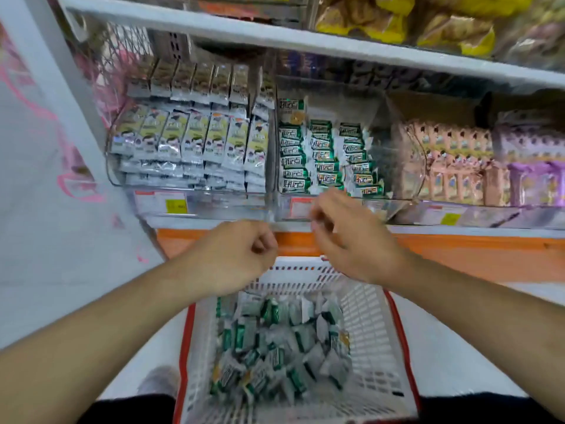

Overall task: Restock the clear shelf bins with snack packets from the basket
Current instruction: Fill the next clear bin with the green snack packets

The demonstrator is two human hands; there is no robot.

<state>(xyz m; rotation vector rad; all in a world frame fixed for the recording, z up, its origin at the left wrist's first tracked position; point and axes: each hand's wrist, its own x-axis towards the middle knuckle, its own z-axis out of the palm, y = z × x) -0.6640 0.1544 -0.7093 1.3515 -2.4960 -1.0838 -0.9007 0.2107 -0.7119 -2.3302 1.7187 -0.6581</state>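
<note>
Both hands are hovering over the white plastic mesh basket [371, 325] of green-and-white snack packets [275, 341]. The left hand [235, 258] is curling its fingers loosely around nothing. The right hand [351, 237], blurred, fingers half bent, is sitting at six o'clock of the clear plastic shelf bin [397, 166]; whether it is holding anything, I cannot tell.

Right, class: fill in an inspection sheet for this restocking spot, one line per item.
Surface: white shelf above, orange ledge below the bins.
Job's things: basket holds loose green packets; middle bin has green packets in rows, with room at its right.
Clutter: nothing seen.
Grippers: left hand and right hand hang over the basket, fingers loosely curled, apparently empty.
Cables: nothing seen.
Surroundings: left bin of yellow-grey packets; pink packs at right; yellow bags above.
</note>
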